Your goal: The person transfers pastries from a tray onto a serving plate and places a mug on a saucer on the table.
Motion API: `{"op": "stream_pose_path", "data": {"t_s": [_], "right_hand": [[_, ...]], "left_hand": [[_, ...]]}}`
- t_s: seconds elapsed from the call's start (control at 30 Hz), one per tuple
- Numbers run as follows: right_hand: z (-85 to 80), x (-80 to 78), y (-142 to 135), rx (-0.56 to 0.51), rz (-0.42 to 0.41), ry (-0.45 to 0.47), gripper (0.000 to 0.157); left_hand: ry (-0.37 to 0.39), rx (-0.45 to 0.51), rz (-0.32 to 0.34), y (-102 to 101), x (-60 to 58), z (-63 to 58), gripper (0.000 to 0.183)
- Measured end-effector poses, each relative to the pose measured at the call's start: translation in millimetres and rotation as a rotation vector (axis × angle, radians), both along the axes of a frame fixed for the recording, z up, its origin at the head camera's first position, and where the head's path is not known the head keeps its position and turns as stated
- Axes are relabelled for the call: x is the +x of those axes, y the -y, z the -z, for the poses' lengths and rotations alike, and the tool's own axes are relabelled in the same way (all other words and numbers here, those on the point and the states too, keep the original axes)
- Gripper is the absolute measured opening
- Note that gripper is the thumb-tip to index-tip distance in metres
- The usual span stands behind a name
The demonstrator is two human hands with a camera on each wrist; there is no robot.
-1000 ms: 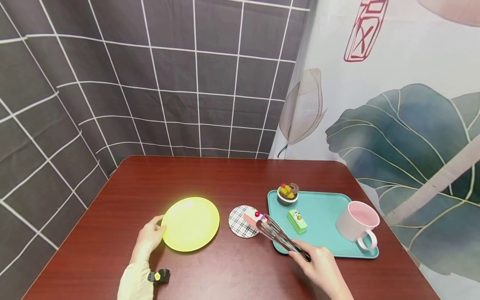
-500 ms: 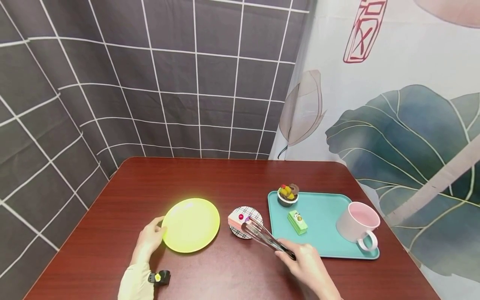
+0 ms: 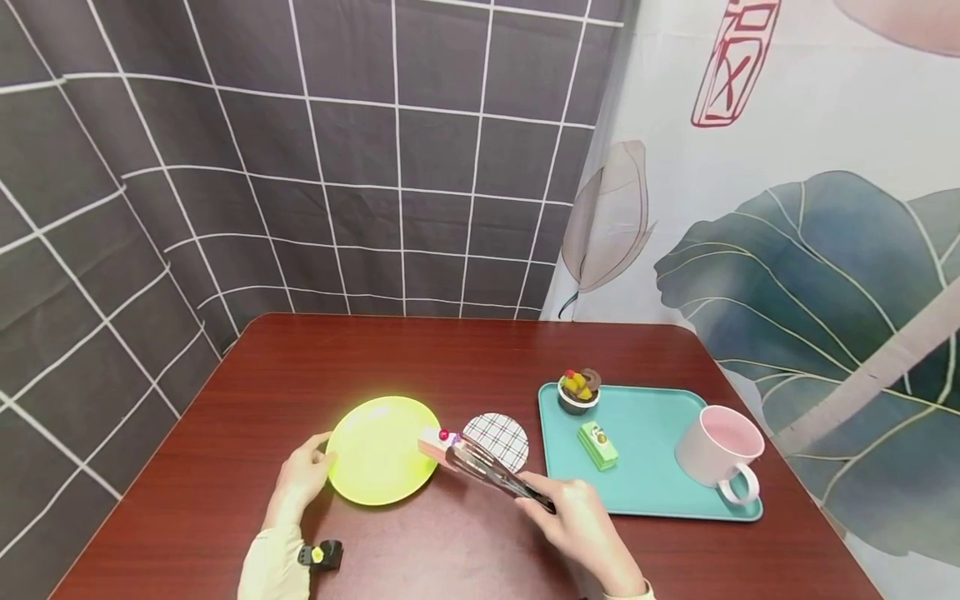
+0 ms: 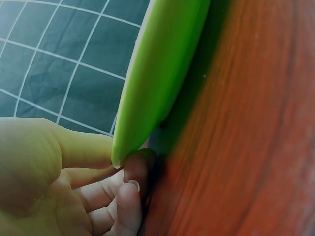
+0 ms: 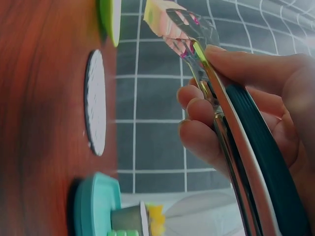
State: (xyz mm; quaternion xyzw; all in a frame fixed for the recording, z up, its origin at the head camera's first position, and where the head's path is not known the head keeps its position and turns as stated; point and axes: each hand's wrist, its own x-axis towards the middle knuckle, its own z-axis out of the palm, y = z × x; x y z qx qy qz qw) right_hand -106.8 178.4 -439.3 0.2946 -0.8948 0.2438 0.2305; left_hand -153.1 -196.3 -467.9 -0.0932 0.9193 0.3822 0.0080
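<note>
My left hand (image 3: 302,477) pinches the left rim of a round yellow plate (image 3: 378,454); in the left wrist view the thumb lies on the rim (image 4: 142,98) with fingers under it. My right hand (image 3: 573,521) grips metal tongs (image 3: 495,471) with dark handles. A small pink-and-white cake slice (image 3: 435,446) with a red berry on top is squeezed in the tongs' tips. Seen from the head, the slice overlaps the plate's right edge. The right wrist view shows the slice (image 5: 160,19) held up off the table.
Right of the plate lies a round checked coaster (image 3: 498,440). A teal tray (image 3: 652,417) bears a fruit-topped cupcake (image 3: 577,392), a green cake slice (image 3: 597,446) and a pink mug (image 3: 717,447). Everything stands on a reddish-brown table (image 3: 420,358), with a dark grid curtain (image 3: 360,167) behind.
The right hand has carried the tongs and cake slice leftward, from beside the tray, across the coaster, to the plate's right edge. The left hand and plate have stayed put.
</note>
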Motion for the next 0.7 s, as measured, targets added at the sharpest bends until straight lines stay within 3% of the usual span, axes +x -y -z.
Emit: {"op": "stream_pose_path", "data": {"t_s": [0.2, 0.7], "right_hand": [[-2.0, -7.1, 12.3, 0.002, -0.032, -0.027, 0.018], [4.9, -19.1, 55.6, 0.048, -0.074, 0.163, 0.011]], "left_hand": [[-0.002, 0.014, -0.001, 1.8, -0.7, 1.6, 0.044], [0.01, 0.053, -0.012, 0.5, -1.3, 2.1, 0.043]]}}
